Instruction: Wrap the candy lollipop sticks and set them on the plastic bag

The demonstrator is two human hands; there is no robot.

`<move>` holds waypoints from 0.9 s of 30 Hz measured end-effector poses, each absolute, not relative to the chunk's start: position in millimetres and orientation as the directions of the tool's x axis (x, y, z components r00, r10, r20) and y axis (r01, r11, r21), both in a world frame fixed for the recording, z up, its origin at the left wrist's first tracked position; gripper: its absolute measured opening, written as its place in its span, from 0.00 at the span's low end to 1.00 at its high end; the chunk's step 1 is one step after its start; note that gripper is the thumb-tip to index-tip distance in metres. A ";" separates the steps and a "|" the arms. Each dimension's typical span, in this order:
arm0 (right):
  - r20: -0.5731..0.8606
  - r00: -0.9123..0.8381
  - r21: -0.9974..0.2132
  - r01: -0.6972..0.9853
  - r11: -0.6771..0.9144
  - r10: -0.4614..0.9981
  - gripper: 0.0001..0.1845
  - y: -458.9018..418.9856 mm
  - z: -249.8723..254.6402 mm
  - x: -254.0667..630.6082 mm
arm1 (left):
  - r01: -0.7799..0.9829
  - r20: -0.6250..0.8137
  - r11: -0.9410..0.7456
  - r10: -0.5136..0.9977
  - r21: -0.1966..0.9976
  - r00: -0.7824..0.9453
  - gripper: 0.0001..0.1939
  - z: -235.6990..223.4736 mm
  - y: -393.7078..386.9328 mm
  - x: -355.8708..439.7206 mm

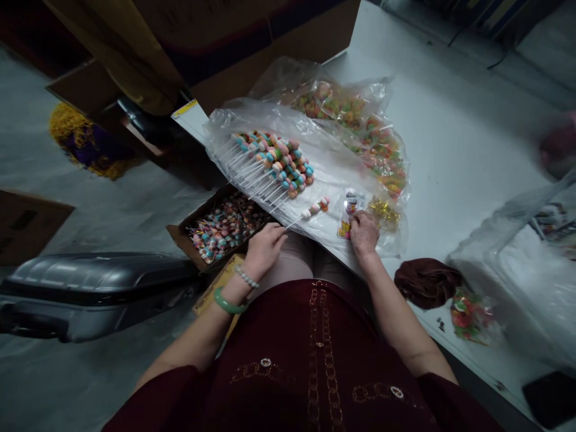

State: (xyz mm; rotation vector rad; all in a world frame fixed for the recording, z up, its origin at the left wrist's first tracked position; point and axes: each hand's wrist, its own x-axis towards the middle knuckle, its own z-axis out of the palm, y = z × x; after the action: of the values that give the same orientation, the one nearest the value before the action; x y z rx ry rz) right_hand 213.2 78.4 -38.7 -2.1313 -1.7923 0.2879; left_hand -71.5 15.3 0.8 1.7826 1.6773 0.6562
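My left hand (264, 247) is closed on the thin white stick of a candy skewer (315, 207), whose pastel beads lie on a clear plastic sheet (330, 171) at the table edge. My right hand (363, 234) is pinched on a small printed clear wrapper (347, 215) just right of the skewer's tip. A fanned pile of bare candy skewers (275, 163) lies on the sheet beyond my left hand. Gold twist ties (384, 212) sit right of my right hand.
A bag of wrapped candies (369, 135) lies behind the sheet. An open cardboard box of wrapped skewers (225, 228) stands on the floor to the left, near a grey suitcase (94, 291). A dark cloth (426, 281), small candy bag (470, 315) and clear bags (522, 270) sit to the right.
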 end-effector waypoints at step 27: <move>-0.255 -0.109 -0.866 0.467 -0.177 0.961 0.18 26.1 -3.5 144.1 | -0.422 -0.532 0.538 0.835 0.730 0.144 0.20 -4.8 16.7 -11.7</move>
State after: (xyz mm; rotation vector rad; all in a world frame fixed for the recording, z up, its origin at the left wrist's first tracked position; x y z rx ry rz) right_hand 144.1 26.1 -3.5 -1.6521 -1.5750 1.2483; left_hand -11.7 16.7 -4.8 0.4630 1.0820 0.9536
